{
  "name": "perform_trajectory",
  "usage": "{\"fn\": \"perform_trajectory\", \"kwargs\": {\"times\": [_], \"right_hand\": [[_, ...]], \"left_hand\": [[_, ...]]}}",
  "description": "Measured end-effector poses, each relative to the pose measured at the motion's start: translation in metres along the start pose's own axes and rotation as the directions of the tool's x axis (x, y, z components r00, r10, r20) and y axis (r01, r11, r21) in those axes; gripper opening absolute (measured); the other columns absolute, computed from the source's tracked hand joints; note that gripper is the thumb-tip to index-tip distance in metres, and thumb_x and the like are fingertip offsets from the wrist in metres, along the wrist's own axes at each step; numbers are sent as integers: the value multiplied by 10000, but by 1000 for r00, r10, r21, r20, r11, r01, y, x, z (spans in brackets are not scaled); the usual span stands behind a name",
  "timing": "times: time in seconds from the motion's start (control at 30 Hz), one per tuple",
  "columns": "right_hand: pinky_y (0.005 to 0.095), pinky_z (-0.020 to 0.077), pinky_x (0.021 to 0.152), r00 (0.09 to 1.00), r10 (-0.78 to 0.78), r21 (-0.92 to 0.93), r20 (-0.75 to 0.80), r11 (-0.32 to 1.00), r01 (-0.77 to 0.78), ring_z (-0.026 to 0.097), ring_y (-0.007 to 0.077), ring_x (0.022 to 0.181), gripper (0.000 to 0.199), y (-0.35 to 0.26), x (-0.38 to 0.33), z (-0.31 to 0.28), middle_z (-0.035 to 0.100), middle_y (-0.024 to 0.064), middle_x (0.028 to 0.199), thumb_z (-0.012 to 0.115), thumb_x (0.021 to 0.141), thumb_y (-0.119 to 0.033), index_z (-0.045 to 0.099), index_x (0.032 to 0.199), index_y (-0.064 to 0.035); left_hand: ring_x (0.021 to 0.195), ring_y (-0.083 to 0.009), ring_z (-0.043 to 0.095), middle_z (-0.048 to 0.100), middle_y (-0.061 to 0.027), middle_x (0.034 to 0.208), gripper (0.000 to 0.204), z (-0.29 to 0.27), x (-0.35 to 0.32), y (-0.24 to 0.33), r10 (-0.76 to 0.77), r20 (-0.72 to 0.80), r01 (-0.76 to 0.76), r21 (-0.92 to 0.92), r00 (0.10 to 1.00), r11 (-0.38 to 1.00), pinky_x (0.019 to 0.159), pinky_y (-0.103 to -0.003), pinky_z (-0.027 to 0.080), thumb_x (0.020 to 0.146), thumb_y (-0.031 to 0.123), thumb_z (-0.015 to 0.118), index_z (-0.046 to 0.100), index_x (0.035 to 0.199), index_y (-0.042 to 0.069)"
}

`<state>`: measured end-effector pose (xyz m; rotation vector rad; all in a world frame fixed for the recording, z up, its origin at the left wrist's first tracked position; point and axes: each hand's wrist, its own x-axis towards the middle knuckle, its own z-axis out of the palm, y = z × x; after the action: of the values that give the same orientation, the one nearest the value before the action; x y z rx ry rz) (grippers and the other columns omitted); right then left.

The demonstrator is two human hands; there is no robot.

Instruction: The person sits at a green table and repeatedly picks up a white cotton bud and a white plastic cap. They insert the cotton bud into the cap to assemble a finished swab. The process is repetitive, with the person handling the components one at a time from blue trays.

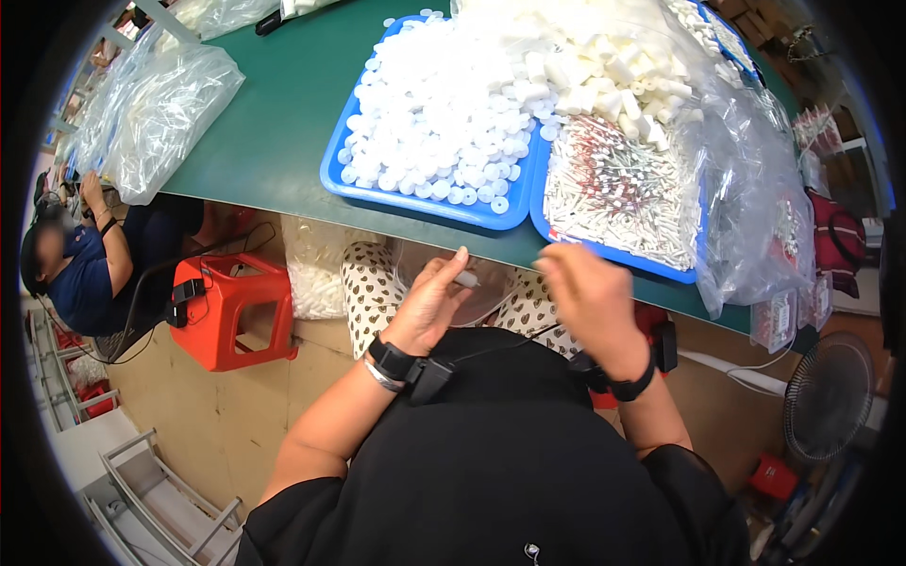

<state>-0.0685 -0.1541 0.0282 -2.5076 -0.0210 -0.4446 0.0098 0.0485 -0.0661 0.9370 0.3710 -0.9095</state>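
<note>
My left hand [431, 304] is closed with thumb and fingers on a small white cylindrical piece [466, 279], held over my lap in front of the table edge. My right hand [593, 300] is just in front of the right blue tray [618, 255]. Motion smears its fingers, so I cannot tell whether they hold anything. Many thin white pieces [618, 203], some with reddish or dark parts, fill the front of that tray. Beside it, the left blue tray [425, 208] is heaped with small round translucent white pieces [444, 113].
Cream-coloured foam-like cylinders [628, 80] lie behind the thin pieces. Clear plastic bags [755, 189] cover the right side of the green table [274, 141]; another plastic bag [165, 113] sits at left. A red stool [231, 311], a seated person [85, 255] and a fan [829, 396] are around me.
</note>
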Motion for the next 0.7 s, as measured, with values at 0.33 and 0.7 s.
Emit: {"fn": "perform_trajectory", "kwargs": {"times": [0.33, 0.7], "right_hand": [[437, 491, 668, 936, 276, -423, -219, 837, -346, 629, 356, 790, 118, 96, -3, -66, 627, 115, 894, 620, 930, -178, 642, 940, -63], [435, 497, 667, 943, 169, -544, -285, 782, -305, 625, 348, 777, 79, 85, 11, -72, 607, 116, 839, 655, 869, -119, 644, 921, -61]], "left_hand": [[999, -131, 619, 674, -50, 1086, 363, 7, -12, 29, -122, 228, -10, 506, 966, 863, 863, -291, 496, 1006, 331, 582, 656, 1176, 19], [831, -347, 587, 619, -149, 946, 168, 68, 33, 72, 603, 711, -599, 673, 362, -433, 757, -417, 504, 836, 56, 670, 681, 998, 13]]}}
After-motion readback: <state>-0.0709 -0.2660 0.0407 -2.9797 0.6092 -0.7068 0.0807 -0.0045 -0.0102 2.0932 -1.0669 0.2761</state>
